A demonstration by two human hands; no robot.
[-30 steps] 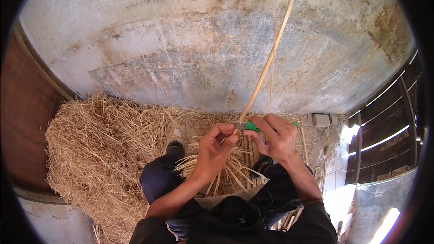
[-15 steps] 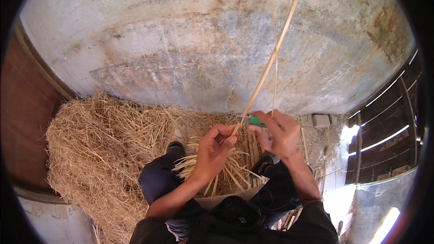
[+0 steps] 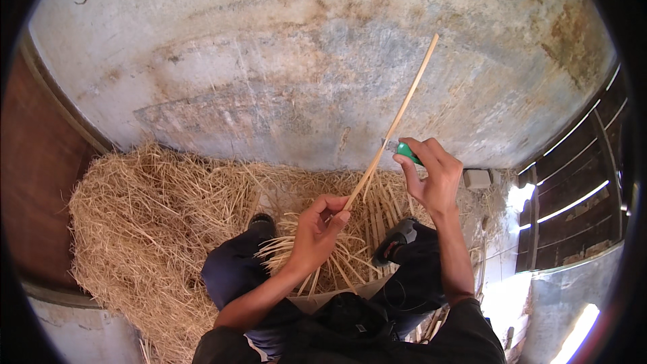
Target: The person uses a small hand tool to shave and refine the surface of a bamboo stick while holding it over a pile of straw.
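My left hand [image 3: 318,232] pinches the lower end of a long, pale bamboo strip [image 3: 406,102], which slants up and away to the right. In my right hand [image 3: 435,175] is a green-handled knife [image 3: 409,152], gripped between thumb and fingers. Its short blade meets the strip a little below mid-length. Below that spot a thin sliver hangs off the strip. Under my hands, between my legs, lies a bunch of thin pale strips [image 3: 344,259], partly hidden by my left hand and forearm.
A big heap of straw-like shavings [image 3: 145,219] fills the floor at the left. The stained wall [image 3: 283,87] rises ahead. A grey block [image 3: 477,178] sits by its foot at the right, near dark slatted boards [image 3: 573,182]. Flat slats lie beside my right shoe [image 3: 397,239].
My right hand and the knife have moved up and right along the strip. The strip's far tip is lower, and the long thin sliver formerly rising by my right hand is gone from there.
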